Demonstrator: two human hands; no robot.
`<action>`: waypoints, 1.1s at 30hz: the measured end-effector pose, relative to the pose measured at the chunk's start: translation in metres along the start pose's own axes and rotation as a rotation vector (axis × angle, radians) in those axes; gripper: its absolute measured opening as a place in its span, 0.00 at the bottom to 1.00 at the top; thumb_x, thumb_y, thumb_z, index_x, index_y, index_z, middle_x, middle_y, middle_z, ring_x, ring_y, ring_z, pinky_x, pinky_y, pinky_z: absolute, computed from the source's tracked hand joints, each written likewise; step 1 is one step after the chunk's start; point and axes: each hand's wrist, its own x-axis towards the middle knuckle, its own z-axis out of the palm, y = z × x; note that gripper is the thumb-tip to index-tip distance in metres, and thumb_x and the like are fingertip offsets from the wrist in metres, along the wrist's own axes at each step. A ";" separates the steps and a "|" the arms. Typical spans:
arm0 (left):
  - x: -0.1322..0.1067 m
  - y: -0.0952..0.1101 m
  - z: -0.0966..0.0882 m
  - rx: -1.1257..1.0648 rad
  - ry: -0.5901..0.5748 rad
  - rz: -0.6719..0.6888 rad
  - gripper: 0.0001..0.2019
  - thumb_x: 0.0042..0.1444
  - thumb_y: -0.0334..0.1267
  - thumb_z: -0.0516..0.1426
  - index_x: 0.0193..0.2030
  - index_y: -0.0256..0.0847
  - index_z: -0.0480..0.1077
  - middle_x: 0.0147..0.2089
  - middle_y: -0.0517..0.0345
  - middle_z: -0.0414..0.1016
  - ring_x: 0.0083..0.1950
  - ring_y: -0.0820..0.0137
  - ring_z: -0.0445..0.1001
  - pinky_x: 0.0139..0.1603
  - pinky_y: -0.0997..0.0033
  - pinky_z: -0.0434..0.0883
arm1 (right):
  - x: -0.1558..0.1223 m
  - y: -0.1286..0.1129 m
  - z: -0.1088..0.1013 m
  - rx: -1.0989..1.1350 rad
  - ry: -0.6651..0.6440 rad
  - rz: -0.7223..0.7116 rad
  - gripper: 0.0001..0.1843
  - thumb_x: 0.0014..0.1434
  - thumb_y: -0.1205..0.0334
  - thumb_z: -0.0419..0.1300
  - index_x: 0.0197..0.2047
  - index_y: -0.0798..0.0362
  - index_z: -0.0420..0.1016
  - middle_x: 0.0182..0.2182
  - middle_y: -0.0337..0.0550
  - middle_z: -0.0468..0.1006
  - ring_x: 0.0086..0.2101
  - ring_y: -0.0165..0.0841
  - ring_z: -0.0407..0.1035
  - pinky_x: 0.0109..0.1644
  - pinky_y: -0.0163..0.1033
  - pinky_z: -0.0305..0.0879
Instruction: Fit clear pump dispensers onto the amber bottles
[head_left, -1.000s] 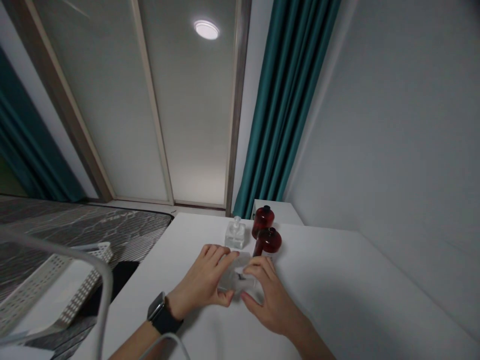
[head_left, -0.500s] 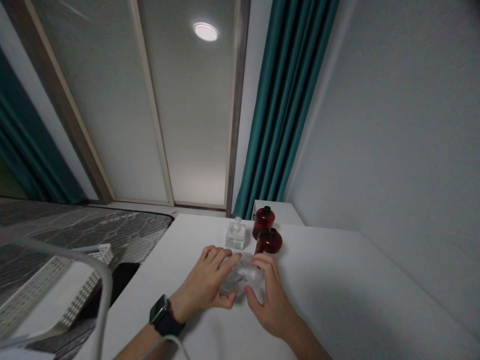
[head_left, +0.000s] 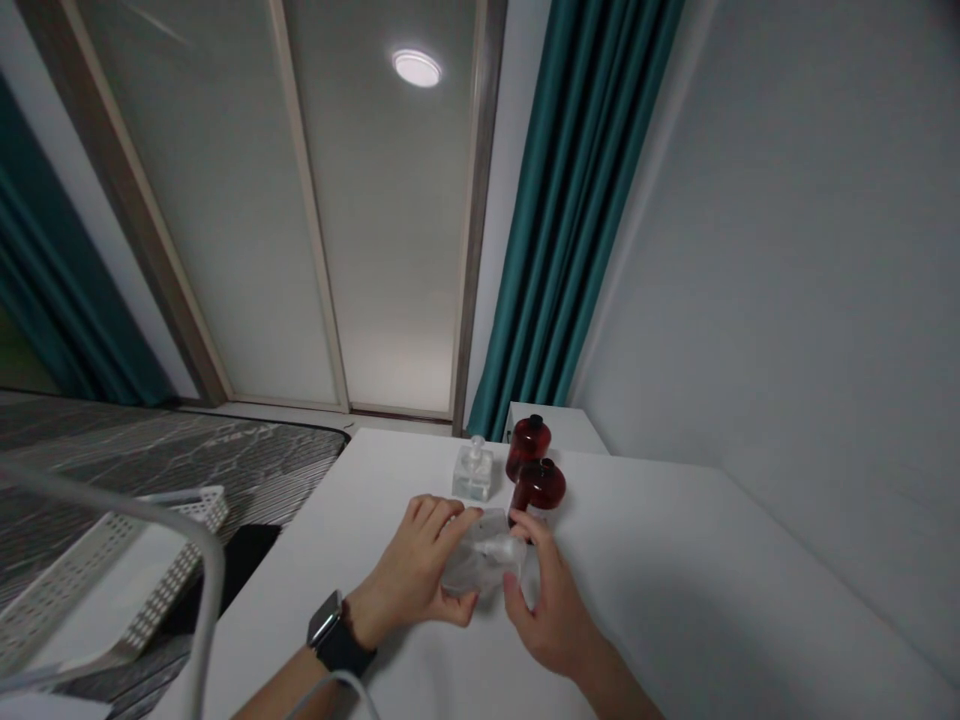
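A clear square bottle lies tilted toward the right, low over the white table, with its neck pointing at my right hand. My left hand grips the bottle's body from the left, thumb below and fingers above. Around the neck end, my right hand curves with thumb and fingers apart; I see nothing held between them. Just beyond stands a second clear bottle with a rounded stopper. To its right are two dark red bottles with black caps, a farther one and a nearer one.
The white table runs to the wall on the right. A white perforated basket is at the left, beside a black object. A pale curved tube crosses the left foreground. Teal curtains hang behind.
My right hand has shifted slightly right, its thumb and fingers farther from the bottle's neck. The bottle in my left hand has turned a little, showing its flat side more.
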 end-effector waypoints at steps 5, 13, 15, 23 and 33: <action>-0.001 0.002 0.000 0.028 -0.014 -0.036 0.35 0.45 0.44 0.60 0.60 0.37 0.60 0.47 0.45 0.71 0.45 0.54 0.68 0.46 0.56 0.63 | 0.003 -0.007 -0.002 0.017 -0.046 -0.033 0.30 0.58 0.61 0.63 0.62 0.49 0.61 0.49 0.49 0.72 0.50 0.45 0.69 0.55 0.51 0.70; 0.001 0.006 0.000 0.038 -0.021 0.050 0.36 0.43 0.44 0.60 0.60 0.34 0.59 0.45 0.44 0.71 0.44 0.54 0.68 0.46 0.54 0.63 | 0.011 -0.007 0.000 0.041 0.059 -0.083 0.07 0.66 0.65 0.55 0.48 0.48 0.66 0.39 0.44 0.73 0.41 0.39 0.70 0.45 0.46 0.71; 0.001 0.005 0.000 0.036 -0.012 0.027 0.36 0.43 0.43 0.60 0.60 0.35 0.59 0.46 0.44 0.71 0.44 0.54 0.68 0.46 0.54 0.63 | 0.010 -0.005 0.001 0.006 0.059 -0.073 0.13 0.65 0.66 0.55 0.53 0.49 0.65 0.42 0.46 0.73 0.43 0.40 0.70 0.47 0.47 0.71; -0.001 0.001 0.000 0.027 -0.026 -0.025 0.36 0.43 0.42 0.61 0.60 0.35 0.60 0.47 0.45 0.71 0.46 0.54 0.68 0.47 0.54 0.64 | 0.004 -0.003 0.002 0.001 0.054 -0.008 0.29 0.60 0.71 0.54 0.64 0.51 0.58 0.49 0.51 0.70 0.49 0.42 0.69 0.54 0.50 0.71; -0.003 0.000 0.000 0.043 0.006 -0.043 0.36 0.43 0.42 0.61 0.61 0.37 0.60 0.47 0.44 0.71 0.47 0.52 0.68 0.47 0.53 0.64 | 0.005 0.001 0.002 -0.012 0.076 0.091 0.30 0.63 0.64 0.58 0.66 0.50 0.56 0.50 0.51 0.71 0.44 0.40 0.72 0.48 0.47 0.75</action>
